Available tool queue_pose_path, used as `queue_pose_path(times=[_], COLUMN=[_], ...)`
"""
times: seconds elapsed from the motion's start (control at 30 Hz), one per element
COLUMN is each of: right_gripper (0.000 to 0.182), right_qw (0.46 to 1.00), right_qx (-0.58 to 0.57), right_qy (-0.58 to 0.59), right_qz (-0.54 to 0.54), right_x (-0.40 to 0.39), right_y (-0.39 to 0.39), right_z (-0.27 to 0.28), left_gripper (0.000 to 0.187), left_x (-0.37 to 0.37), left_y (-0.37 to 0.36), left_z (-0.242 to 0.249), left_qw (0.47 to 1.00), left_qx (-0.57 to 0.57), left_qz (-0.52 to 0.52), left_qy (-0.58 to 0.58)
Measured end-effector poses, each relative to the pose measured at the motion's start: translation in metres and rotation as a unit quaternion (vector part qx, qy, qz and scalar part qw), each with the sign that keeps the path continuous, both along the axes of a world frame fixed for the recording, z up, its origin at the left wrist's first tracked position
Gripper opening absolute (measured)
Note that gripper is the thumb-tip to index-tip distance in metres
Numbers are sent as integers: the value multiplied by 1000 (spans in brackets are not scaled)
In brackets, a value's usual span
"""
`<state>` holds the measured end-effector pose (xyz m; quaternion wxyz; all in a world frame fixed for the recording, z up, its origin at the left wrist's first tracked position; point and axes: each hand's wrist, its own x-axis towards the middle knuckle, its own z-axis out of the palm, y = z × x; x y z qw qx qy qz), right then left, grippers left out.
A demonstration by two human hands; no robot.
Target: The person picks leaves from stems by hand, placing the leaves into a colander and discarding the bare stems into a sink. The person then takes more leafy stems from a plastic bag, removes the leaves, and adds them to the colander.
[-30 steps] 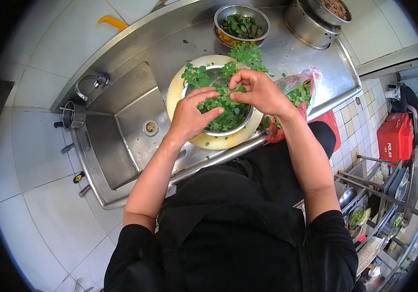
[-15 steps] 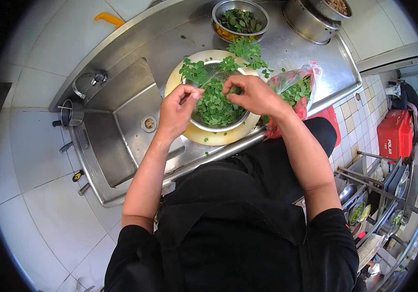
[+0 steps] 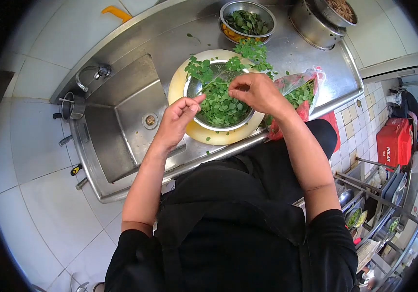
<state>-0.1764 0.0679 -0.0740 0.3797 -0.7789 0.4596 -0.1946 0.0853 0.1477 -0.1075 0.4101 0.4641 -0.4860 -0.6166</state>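
A metal colander (image 3: 186, 90) heaped with small round green leaves (image 3: 222, 108) sits on a round, pale yellow board (image 3: 176, 80). At the colander's left rim, my left hand (image 3: 178, 119) pinches the thin stem of a leafy sprig (image 3: 199, 69), whose leaves spread over the far rim. My right hand (image 3: 260, 95) hovers above the right side of the leaves, thumb and fingertips pressed together. Whatever lies between those fingertips is too small to make out. Beyond the colander, more leafy stems (image 3: 254, 52) lie across the board's edge.
Right of the board is a clear and red plastic bag (image 3: 318, 78) of leafy stems. Bowls (image 3: 272, 24) with dark leaves and orange pieces stand behind, near a steel pot (image 3: 311, 29). The sink basin (image 3: 121, 141) and faucet (image 3: 83, 78) are on the left.
My right hand has shifted slightly up and away from my left hand, its fingers drawn closer together. The left hand stays near the colander's left rim. The view has shifted a little.
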Motion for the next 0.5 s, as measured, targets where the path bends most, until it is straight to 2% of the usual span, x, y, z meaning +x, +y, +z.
queue_pose_path(times=[0.07,0.1,0.17,0.2,0.23,0.3,0.4,0.5], right_gripper=[20,21,20,20,18,17,17,16], right_qw=[1000,998,996,992,989,990,991,992], right_qx=[-15,-32,-34,-35,-83,-82,-88,-62], right_qy=[-20,-40,-73,-105,-95,-91,-55,-8], right_qz=[11,22,38,55,77,71,85,105], right_x=[3,6,13,16,17,16,8,8], right_y=[2,4,10,11,10,7,5,6], right_z=[1,2,-1,-4,-9,-16,-19,-22], left_gripper=[17,17,17,17,16,17,18,11], left_x=[-6,-9,-13,-13,-13,-9,17,76], left_y=[0,0,-1,-1,0,4,22,61], left_z=[2,2,-2,-3,-3,3,17,25], left_qw=[991,991,978,978,973,967,983,978], left_qx=[77,77,93,92,101,110,105,150], left_qz=[-10,-10,-43,-45,-59,-73,-48,-97], left_qy=[110,110,184,184,201,217,142,-106])
